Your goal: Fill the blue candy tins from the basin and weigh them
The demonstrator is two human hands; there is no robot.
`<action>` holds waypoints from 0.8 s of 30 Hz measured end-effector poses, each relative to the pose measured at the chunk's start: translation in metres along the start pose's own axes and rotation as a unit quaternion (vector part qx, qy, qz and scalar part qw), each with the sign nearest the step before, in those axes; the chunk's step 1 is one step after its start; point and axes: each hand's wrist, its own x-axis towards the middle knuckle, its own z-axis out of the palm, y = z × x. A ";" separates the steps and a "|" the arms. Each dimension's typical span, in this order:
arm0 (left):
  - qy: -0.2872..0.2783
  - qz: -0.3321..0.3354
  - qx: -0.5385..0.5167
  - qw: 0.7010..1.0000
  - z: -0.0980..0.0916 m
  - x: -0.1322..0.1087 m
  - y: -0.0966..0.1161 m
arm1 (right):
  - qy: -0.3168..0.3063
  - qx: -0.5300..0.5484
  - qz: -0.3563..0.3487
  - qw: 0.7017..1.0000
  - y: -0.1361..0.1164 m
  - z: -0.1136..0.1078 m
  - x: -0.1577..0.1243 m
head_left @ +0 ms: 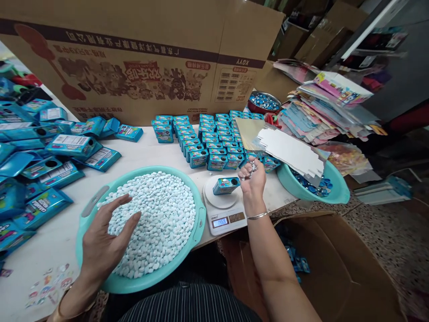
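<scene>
My left hand (109, 235) hovers over the left side of a teal basin (200, 219) full of small white candies (157, 214); its thumb and fingers are apart with nothing between them. My right hand (253, 179) is curled around several white candies, just right of a blue candy tin (226, 185). That tin stands on the round plate of a white digital scale (224, 219), its dark round opening facing up. The scale's display is lit, and its digits are hard to read surely.
Rows of blue tins (216, 161) stand behind the scale, and a heap of tins (70, 145) lies at left. A large cardboard box (140, 67) walls the back. At right are white card sheets (291, 150) over a second teal basin (338, 188) and an open carton (338, 259) below.
</scene>
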 end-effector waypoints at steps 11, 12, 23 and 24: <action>-0.015 -0.009 -0.033 0.999 0.000 -0.002 -0.003 | -0.010 0.056 0.058 0.997 -0.017 -0.004 0.000; -0.014 -0.007 -0.033 0.999 0.001 -0.001 -0.003 | -0.013 0.054 0.056 0.997 -0.018 -0.004 0.000; -0.027 -0.003 -0.028 0.999 0.004 0.003 0.002 | -0.021 0.033 0.028 0.999 -0.013 -0.001 -0.003; -0.030 -0.005 -0.029 0.999 0.005 0.004 0.003 | -0.022 0.021 0.016 0.999 -0.011 -0.001 -0.002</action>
